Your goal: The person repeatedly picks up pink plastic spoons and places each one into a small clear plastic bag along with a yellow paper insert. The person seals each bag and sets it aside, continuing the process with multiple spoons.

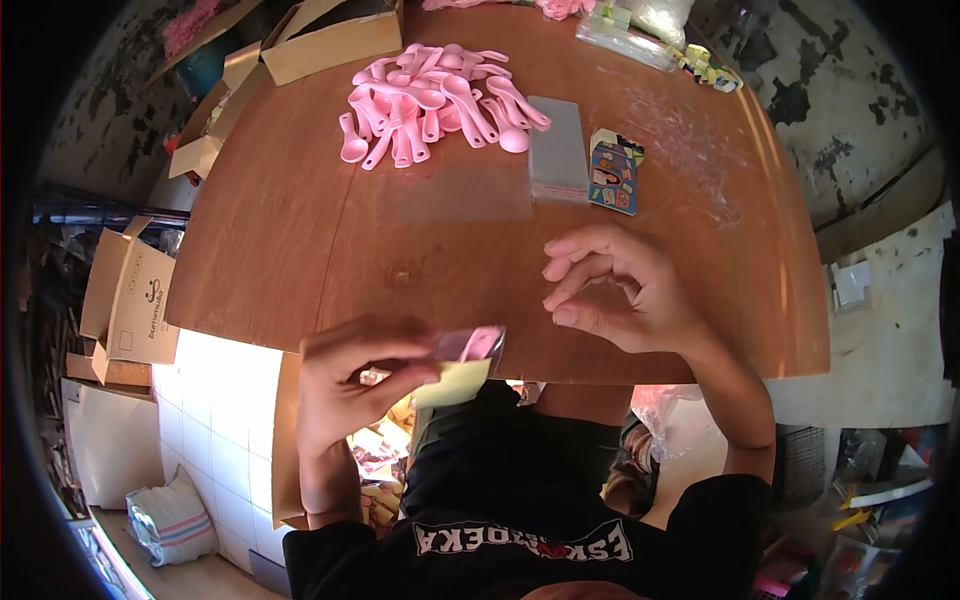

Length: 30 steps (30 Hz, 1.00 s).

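Between the thumb and fingers of my left hand [360,365] is a clear plastic packet [463,365], held over the table's near edge. A pale yellow card covers its lower part, and the end of a pink spoon shows above the card. My right hand [620,285] hovers over the table to the right, fingers curved and apart from the thumb, holding nothing. Farther away lies a heap of pink spoons [430,100]. Beside it are a grey-white stack of flat sheets [558,150] and a small pile of blue printed cards [613,178].
The brown wooden table [300,250] curves around in front of me. An open cardboard box [335,40] stands at its far left, and plastic-wrapped packs [630,40] lie at the far right. Another carton [135,295] stands left of the table, above a white sack [172,520].
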Motion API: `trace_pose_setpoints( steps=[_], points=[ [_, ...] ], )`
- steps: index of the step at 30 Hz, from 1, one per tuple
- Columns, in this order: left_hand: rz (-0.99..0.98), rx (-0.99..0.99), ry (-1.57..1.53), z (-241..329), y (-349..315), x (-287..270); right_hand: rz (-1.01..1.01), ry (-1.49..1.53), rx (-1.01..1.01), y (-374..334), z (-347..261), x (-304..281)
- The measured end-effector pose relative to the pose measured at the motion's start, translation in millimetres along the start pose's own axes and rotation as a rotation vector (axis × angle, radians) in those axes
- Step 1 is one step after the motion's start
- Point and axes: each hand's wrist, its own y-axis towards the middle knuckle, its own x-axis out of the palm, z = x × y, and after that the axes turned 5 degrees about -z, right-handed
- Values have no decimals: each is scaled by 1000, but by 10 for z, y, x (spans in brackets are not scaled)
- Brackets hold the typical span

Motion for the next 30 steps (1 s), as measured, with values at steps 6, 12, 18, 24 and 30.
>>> trace_pose_setpoints(
  steps=[6,12,18,24,30],
  points=[
    [-392,-567,444,-180,-963,-506,147,-740,32,496,208,-560],
    [-665,-714,557,-674,-1327,-365,-11,-979,257,883,562,-837],
    [-781,-264,22,-162,-609,12,-40,-1074,-85,919,643,-167],
    [-319,-157,-278,-19,-130,383,83,-908,-270,959,726,60],
    [200,-286,-1055,-225,243,629,133,113,307,626,130,469]
  ],
)
